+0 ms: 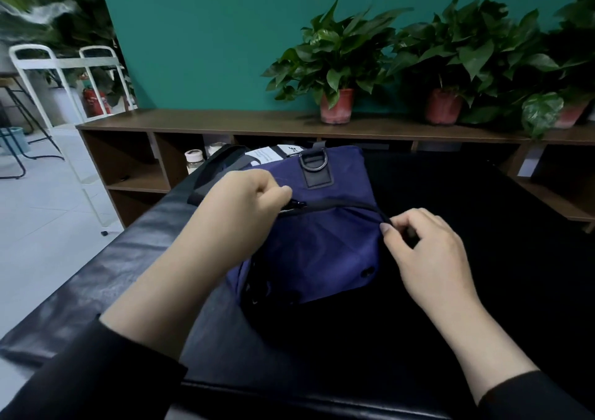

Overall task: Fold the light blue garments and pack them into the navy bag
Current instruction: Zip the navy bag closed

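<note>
Black sleeves frame the bottom of our view, and both our bare forearms reach forward over the black padded surface [106,278]. Our left hand [248,200] is curled, with thumb and fingers pinching the zipper pull [294,206] at the left end of the navy bag [315,246]. Our right hand [421,246] pinches the black zipper edge [384,218] at the bag's right side, fingers bent around it. The bag lies on the padded surface between our hands, its zipper line running across the top panel, and a D-ring tab [314,163] sits at its far end. We see no light blue garments outside the bag, and we cannot tell what is inside it. Beyond the bag stands a wooden shelf unit [193,123] carrying potted plants [338,62] against a teal wall [209,33]. White chairs [48,65] stand at the far left.
</note>
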